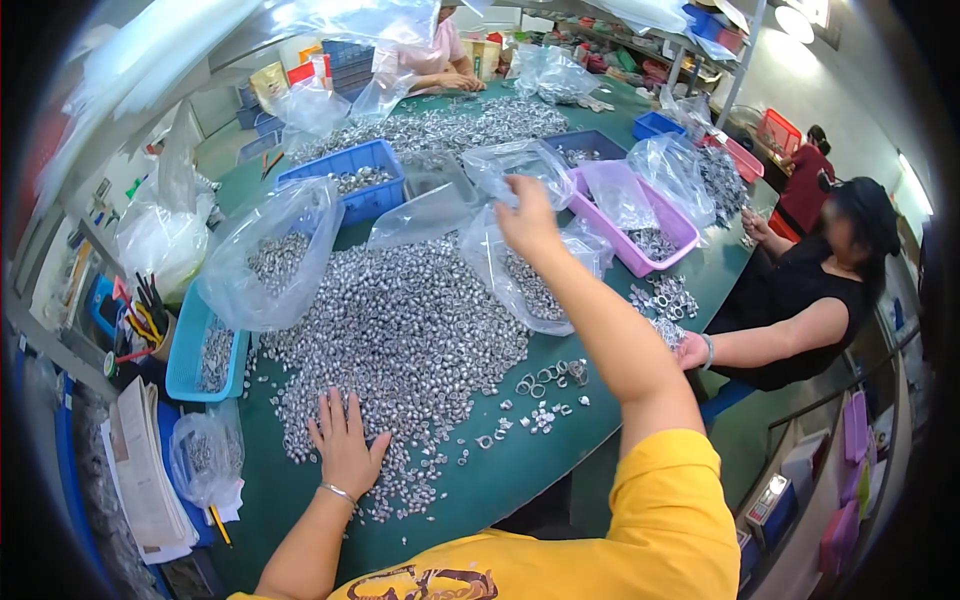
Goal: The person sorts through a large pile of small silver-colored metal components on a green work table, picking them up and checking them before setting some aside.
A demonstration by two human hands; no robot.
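Small silver metal rings (400, 320) heaped in a wide grey pile on green table (500, 470), pile taken as landmark. Far left of pile: light blue plastic tray (185, 355) under clear plastic bag (270, 260) part-filled with rings. Left of pile's near edge: smaller clear bag (205, 455) beside stacked papers (145, 470). On pile's near edge: left hand (345, 440), laid flat, fingers spread, palm down on rings, gripping nothing, thin bracelet at wrist. Behind pile: dark blue plastic crate (355, 180). Above pile's right edge: right hand (528, 222) raised, fingers pinched on clear plastic bag of rings (530, 275). Right of pile: pink plastic tray (640, 225). Further right: seated person in black top (800, 300), hand resting at table edge.
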